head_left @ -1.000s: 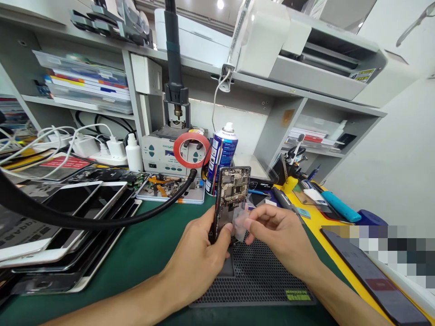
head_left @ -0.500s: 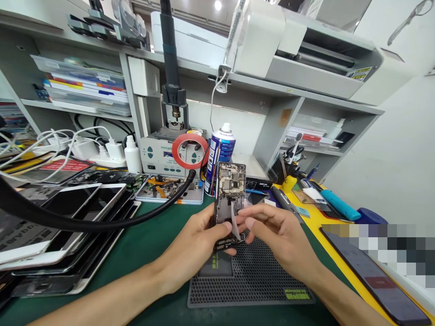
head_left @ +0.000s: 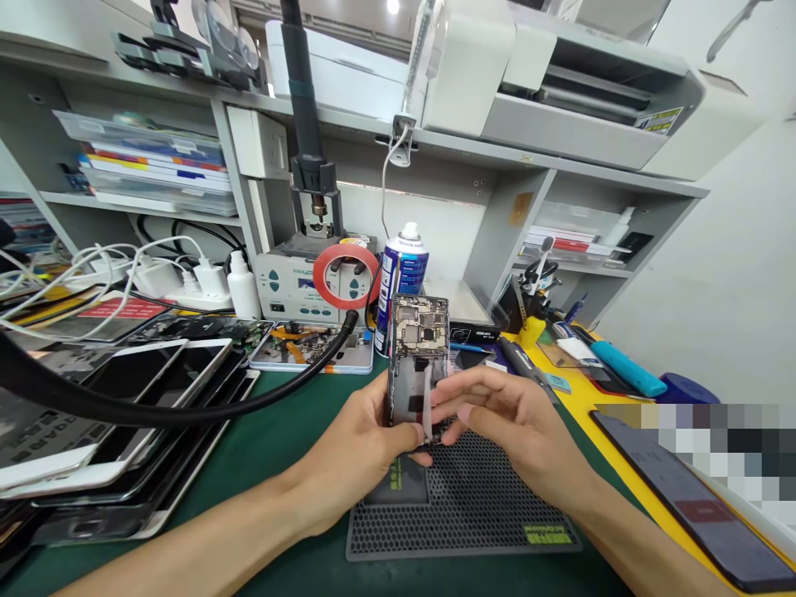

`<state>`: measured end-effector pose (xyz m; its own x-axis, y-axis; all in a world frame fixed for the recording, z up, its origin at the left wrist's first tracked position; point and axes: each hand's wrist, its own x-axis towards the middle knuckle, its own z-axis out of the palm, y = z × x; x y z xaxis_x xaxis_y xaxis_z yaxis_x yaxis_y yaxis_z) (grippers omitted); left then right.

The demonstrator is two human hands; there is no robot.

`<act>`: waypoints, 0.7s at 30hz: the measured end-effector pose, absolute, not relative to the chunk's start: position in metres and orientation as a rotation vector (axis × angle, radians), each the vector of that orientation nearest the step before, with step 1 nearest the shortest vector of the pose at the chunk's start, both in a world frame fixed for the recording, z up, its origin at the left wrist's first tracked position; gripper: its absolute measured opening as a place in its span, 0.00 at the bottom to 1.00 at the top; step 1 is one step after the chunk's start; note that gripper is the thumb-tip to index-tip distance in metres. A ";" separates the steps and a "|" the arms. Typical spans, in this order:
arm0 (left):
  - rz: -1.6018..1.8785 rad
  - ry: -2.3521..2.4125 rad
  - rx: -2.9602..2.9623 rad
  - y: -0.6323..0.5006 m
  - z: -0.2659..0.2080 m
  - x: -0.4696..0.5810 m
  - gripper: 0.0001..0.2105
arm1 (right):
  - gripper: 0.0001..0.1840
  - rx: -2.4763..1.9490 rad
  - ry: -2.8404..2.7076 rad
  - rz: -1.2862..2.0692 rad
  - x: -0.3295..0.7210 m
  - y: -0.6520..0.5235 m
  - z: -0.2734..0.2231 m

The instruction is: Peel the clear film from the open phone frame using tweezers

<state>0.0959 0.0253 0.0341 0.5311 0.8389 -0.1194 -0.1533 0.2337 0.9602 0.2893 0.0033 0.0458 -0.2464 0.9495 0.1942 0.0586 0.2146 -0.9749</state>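
My left hand (head_left: 366, 427) is closed round the lower left side of an opened phone (head_left: 407, 381), its thumb near the bottom. The phone stands tilted up, its circuit board showing at the top and a grey bay below. A thin whitish strip (head_left: 427, 402) stands up edgewise along the bay's right side. My right hand (head_left: 503, 414) is at the phone's right edge, fingers loosely bent and thumb apart from them. Its fingertips are at the strip; whether they press on it I cannot tell. Below lies a black honeycomb-patterned mat (head_left: 473, 522).
A stack of phones and tablets (head_left: 155, 431) lies at left under a thick black hose (head_left: 279, 402). Behind stand a blue spray can (head_left: 401, 265), a red tape roll (head_left: 320, 278) and a tray of parts (head_left: 348, 356). A dark phone (head_left: 677, 497) lies at right.
The phone has turned to face me a little more and moved slightly left. The strip stands more upright. My right fingers have shifted slightly at its side.
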 end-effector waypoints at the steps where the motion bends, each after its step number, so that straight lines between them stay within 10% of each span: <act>1: 0.777 0.746 1.144 0.025 0.034 0.096 0.20 | 0.08 -0.979 -1.539 1.185 0.289 0.003 0.045; 21: 0.731 0.665 0.998 0.025 0.036 0.095 0.14 | 0.08 -0.997 -1.541 1.190 0.285 -0.003 0.049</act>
<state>0.0949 0.0247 0.0363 0.5867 0.7942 -0.1582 -0.2324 0.3522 0.9066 0.2852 -0.0034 0.0492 -0.2504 0.9506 0.1837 0.0626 0.2052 -0.9767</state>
